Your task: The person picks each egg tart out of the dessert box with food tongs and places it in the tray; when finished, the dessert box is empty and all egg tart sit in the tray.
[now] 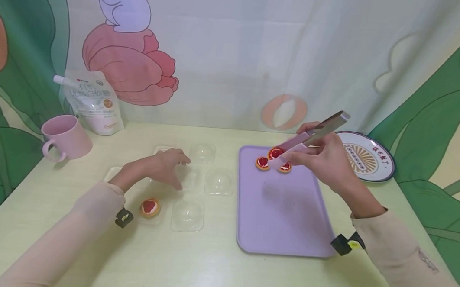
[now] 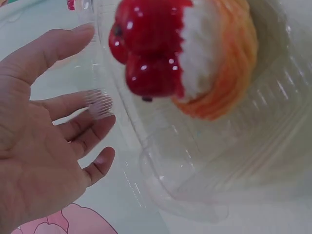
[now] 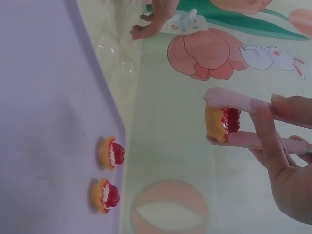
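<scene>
My right hand grips metal tongs with pink tips. In the right wrist view, a red-topped tart is pinched between those tips, raised off the purple tray. Two similar tarts, one nearer the camera and one beside it, sit on the tray. My left hand hovers with spread fingers around a clear plastic container; contact cannot be made out. Below the left wrist, another tart lies in a clear container, seen close up in the left wrist view.
Several clear containers, including one at the front and one by the tray, stand on the table. A pink mug and a white pouch are back left. A patterned plate lies right of the tray. A printed curtain hangs behind.
</scene>
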The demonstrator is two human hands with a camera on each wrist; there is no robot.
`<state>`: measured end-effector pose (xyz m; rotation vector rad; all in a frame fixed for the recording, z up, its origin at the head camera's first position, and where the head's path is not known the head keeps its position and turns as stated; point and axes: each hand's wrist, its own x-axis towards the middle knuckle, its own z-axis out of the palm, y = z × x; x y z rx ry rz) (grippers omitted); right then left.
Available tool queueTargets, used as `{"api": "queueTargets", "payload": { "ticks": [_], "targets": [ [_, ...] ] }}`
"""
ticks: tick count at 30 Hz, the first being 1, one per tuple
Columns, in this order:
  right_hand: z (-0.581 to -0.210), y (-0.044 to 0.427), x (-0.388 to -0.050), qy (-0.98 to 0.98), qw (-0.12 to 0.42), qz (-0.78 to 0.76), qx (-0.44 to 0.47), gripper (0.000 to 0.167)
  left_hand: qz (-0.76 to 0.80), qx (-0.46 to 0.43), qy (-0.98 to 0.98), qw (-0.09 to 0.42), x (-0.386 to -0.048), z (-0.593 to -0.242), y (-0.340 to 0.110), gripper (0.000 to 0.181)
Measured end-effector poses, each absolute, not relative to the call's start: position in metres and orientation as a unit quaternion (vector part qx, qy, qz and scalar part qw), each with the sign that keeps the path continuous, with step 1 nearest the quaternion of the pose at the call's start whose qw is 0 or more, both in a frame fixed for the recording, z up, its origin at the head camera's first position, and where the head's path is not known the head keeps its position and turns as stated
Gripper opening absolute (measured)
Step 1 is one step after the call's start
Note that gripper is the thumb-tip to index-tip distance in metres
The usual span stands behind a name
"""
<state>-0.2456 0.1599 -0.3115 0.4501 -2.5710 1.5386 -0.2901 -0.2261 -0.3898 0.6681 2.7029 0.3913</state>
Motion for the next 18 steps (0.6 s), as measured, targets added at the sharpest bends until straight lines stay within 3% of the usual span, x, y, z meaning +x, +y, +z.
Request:
{"api": "queueTargets", "payload": {
  "ticks": [18],
  "targets": [
    [-0.368, 0.158, -0.266, -0.835, -0.021, 0.536, 0.120, 0.044, 0.118, 0.227, 0.959, 0.120, -0.283, -0.393, -0.231, 0.092]
  ]
}}
